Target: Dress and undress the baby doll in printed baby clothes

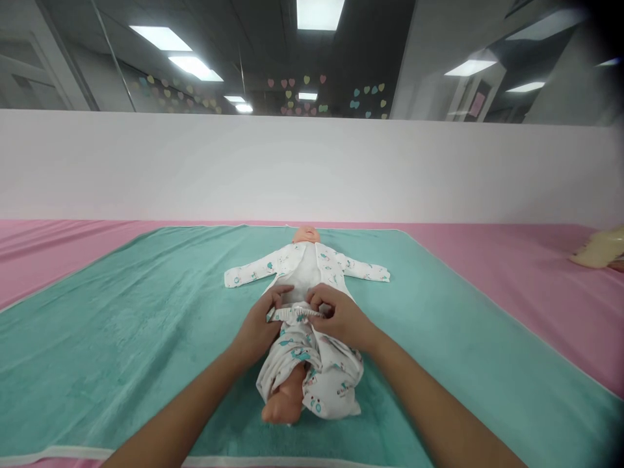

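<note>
A baby doll (306, 234) lies on its back, its head at the far end. It wears a white long-sleeved top (334, 263) with a small print, open down the front over a plain white layer. Matching printed pants (334, 383) cover the legs, and one bare foot (285, 400) sticks out at the left leg opening. My left hand (263, 322) is closed on the left side of the gathered waistband (296, 314). On the other side, my right hand (340, 316) pinches the same waistband. The doll's other foot is hidden.
The doll lies on a green towel (160, 338) with a white edge, spread over a pink sheet (526, 279). Behind stands a low white wall (302, 169) with glass above. A pale doll-like limb (599, 249) shows at the right edge.
</note>
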The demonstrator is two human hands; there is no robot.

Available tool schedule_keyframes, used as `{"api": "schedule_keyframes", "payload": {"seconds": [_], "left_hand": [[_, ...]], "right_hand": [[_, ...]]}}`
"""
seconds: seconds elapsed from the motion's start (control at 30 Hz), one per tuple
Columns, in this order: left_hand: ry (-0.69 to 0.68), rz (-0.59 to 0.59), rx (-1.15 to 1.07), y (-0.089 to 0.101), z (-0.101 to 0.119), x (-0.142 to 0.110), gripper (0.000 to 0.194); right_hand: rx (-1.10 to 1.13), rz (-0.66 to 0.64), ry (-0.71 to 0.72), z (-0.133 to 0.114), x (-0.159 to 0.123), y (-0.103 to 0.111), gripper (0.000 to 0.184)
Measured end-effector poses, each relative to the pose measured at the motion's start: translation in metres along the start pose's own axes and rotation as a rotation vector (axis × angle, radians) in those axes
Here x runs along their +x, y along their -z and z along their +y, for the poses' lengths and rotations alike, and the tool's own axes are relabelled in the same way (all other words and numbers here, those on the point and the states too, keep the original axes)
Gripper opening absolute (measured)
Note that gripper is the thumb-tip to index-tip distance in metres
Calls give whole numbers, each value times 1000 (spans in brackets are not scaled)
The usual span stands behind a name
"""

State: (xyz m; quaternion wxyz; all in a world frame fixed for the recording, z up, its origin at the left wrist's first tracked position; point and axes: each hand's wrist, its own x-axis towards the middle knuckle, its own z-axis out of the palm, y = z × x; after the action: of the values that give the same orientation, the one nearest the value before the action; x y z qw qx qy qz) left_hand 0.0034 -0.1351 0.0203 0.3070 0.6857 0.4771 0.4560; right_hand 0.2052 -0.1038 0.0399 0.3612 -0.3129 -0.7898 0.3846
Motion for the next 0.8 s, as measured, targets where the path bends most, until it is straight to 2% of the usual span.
{"api": "schedule_keyframes", "payload": {"seconds": [0.1,0.17,0.23,0.33,0.43,0.5,0.57,0.63,0.73,0.8], "left_hand": [[43,-261,-126,8,10,3,4],[36,-315,-142,9,16,4,6],[24,-227,-133,6,18,5,12],[5,-15,-3,-1,11,8,19],[-50,142,191,-5,-1,13,20],[-124,159,281,-7,-9,16,14],[-170,130,355,-9,-13,20,12],[-160,72,401,-11,-13,24,19],[-147,-37,422,-11,-8,34,46],[-172,-134,463,-9,-4,43,56]], "right_hand": [[-108,202,124,5,3,-7,7],[-178,263,186,5,4,-9,10],[-276,314,205,5,4,-10,14],[-433,380,156,5,5,-7,17],[-504,340,39,10,5,-1,16],[-543,315,-50,14,5,4,11],[-584,320,-82,16,3,6,6],[-591,272,17,15,2,5,14],[-541,53,267,10,4,-2,33],[-523,-23,257,7,10,-7,36]]}}
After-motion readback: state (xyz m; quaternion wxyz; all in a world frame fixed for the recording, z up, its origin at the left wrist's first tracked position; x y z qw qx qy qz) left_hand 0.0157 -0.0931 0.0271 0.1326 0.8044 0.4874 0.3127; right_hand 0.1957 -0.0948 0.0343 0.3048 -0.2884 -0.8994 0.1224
